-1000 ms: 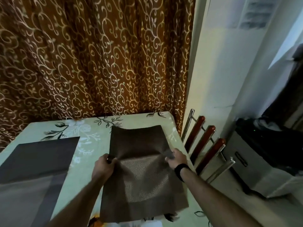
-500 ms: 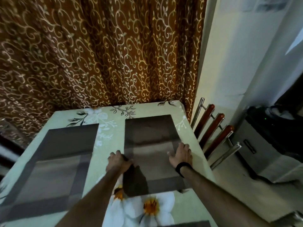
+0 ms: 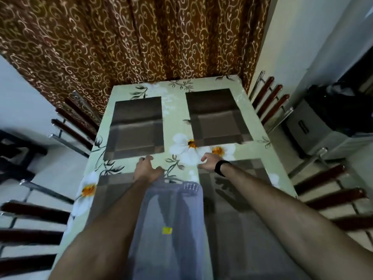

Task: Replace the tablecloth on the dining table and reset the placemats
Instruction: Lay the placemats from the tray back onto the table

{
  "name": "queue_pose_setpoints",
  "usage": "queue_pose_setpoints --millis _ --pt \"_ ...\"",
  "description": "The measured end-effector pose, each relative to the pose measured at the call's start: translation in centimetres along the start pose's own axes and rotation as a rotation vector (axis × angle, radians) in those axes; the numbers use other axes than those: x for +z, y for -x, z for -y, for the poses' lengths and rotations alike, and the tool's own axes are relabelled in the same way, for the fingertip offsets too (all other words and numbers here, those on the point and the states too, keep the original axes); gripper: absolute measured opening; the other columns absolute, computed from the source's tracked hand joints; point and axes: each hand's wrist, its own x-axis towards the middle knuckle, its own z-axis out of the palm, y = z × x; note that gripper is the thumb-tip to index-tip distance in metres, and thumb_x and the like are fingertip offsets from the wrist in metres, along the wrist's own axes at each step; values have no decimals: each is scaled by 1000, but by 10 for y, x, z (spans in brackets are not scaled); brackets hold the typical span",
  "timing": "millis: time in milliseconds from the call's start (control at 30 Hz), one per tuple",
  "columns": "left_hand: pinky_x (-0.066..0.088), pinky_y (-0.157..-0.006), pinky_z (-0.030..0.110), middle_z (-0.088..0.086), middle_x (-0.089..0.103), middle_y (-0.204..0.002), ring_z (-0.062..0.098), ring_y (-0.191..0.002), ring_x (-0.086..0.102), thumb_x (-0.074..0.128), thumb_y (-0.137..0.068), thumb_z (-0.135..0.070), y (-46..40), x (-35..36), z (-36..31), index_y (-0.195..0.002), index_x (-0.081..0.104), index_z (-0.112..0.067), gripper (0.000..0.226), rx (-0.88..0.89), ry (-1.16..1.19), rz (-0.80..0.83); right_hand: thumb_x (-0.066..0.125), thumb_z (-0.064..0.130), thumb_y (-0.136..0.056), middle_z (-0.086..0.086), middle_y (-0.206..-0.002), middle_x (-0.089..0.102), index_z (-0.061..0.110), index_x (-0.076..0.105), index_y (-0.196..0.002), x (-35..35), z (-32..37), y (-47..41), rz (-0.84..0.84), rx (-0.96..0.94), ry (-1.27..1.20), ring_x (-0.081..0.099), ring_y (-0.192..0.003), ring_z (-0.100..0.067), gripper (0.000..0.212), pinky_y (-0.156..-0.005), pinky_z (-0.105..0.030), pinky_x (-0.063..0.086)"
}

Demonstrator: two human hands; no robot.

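A pale green tablecloth with white flowers covers the dining table. Two brown checked placemats lie flat at the far end, one on the left and one on the right. Two more lie nearer me, a left one and a right one, both partly under my forearms. My left hand hovers over the cloth between the left mats, fingers loosely curled and holding nothing. My right hand, a black band on its wrist, is relaxed and empty just short of the far right mat.
A grey translucent plastic object with a yellow sticker lies along the table's middle between my arms. Chairs with dark red slats stand along both long sides. A brown patterned curtain hangs behind the table. A grey box sits on the floor at right.
Both hands laid the far right placemat flat, let it go and drew back toward me. The view has pulled back and now takes in the whole table.
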Motion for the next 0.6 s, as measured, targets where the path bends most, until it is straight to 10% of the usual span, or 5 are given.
queue_pose_setpoints --millis 133,267,600 --pt "50 -94 46 23 55 -124 42 -115 56 68 -85 -28 64 -14 83 -122 55 -3 47 -30 -89 19 68 28 -88 -1 -83 62 19 61 -84 74 9 71 -9 93 -158 56 -79 -20 12 -56 -16 41" --pt "46 -96 41 26 60 -127 40 -122 55 63 -90 -29 117 -5 164 -125 61 1 46 -98 -126 201 70 32 -86 -14 -147 44 4 36 -146 149 3 135 -11 254 -183 49 -130 -29 74 -101 -33 44" --pt "50 -93 44 27 63 -123 42 -117 59 56 -92 -21 179 16 166 -121 63 0 36 -151 -17 211 53 33 -94 -15 -142 52 13 49 -139 168 -11 214 -115 294 -172 52 -127 -32 49 -105 -40 46"
